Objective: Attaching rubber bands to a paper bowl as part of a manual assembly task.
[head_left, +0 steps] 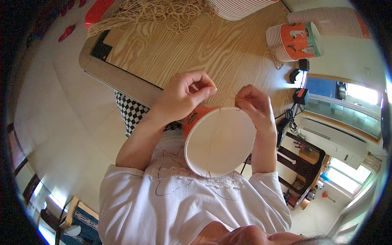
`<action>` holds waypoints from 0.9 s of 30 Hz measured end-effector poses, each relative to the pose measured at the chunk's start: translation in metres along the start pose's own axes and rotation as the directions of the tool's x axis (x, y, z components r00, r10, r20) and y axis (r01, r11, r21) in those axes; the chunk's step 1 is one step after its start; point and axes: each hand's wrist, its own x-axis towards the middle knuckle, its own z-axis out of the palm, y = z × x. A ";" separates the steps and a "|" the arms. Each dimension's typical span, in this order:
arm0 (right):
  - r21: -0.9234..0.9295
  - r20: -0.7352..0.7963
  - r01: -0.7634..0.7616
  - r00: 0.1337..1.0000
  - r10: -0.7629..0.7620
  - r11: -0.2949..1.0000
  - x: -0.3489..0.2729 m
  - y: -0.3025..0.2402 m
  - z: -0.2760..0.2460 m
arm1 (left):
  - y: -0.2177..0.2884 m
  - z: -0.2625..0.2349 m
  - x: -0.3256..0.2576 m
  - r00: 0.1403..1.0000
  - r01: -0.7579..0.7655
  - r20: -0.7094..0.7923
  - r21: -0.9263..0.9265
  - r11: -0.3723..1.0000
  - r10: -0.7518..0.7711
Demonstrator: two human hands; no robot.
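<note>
A paper bucket (219, 143), white inside and orange outside, is tilted with its mouth toward me in front of my white shirt. A thin twine (219, 122) crosses the mouth from the far rim to the near rim. At the far right of the rim, my right hand (258, 107) is closed in a pinch on a short end of twine. My left hand (190, 92) hovers beyond the rim's left side, fingers curled and thumb close to the index finger. Whatever it pinches, if anything, is too small to make out.
On the wood-grain table (196, 53) lies a heap of loose twine (159, 14). Stacked paper buckets (241, 7) stand at the back, with orange printed ones (296, 41) at the right. Black adapters and cables (300, 96) lie along the right edge. A checkered cloth (130, 112) hangs below.
</note>
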 end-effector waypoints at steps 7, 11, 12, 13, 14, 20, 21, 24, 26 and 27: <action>0.195 0.027 -0.050 0.999 0.045 0.980 -0.006 0.005 0.003 | 0.011 0.006 0.010 0.980 -0.111 0.188 0.210 0.971 0.071; 0.186 0.015 -0.059 0.998 0.057 0.981 -0.008 0.000 0.006 | -0.005 0.016 0.018 0.946 -0.186 0.304 0.212 0.959 0.117; 0.186 0.015 -0.059 0.998 0.057 0.981 -0.007 0.001 0.007 | -0.007 0.017 0.018 0.948 -0.130 0.311 0.202 0.971 0.062; 0.210 0.012 -0.048 0.999 0.047 0.977 -0.006 0.003 0.006 | -0.014 0.019 0.021 0.947 -0.130 0.314 0.200 0.971 0.062; 0.232 0.013 -0.037 0.999 0.035 0.972 -0.006 0.005 0.007 | -0.024 0.020 0.024 0.965 -0.064 0.260 0.128 0.990 0.029; 0.185 -0.037 -0.009 0.999 0.016 0.983 -0.004 0.019 0.005 | -0.032 0.025 0.022 0.985 -0.043 0.171 0.113 0.993 0.023; 0.185 -0.040 -0.010 0.999 0.017 0.983 -0.002 0.020 0.005 | -0.031 0.027 0.022 0.991 -0.006 0.135 0.116 0.993 -0.010; 0.091 -0.063 0.058 0.997 -0.052 0.994 0.004 0.021 0.006 | -0.034 0.031 0.024 0.997 0.015 0.078 0.077 0.997 -0.021; 0.080 -0.095 0.122 0.989 -0.114 0.989 0.006 0.021 0.009 | -0.034 0.031 0.024 0.998 0.002 0.062 0.033 0.999 -0.004; 0.080 -0.095 0.122 0.989 -0.114 0.989 0.008 0.023 0.010 | -0.032 0.031 0.023 0.998 -0.010 0.058 0.057 0.998 0.007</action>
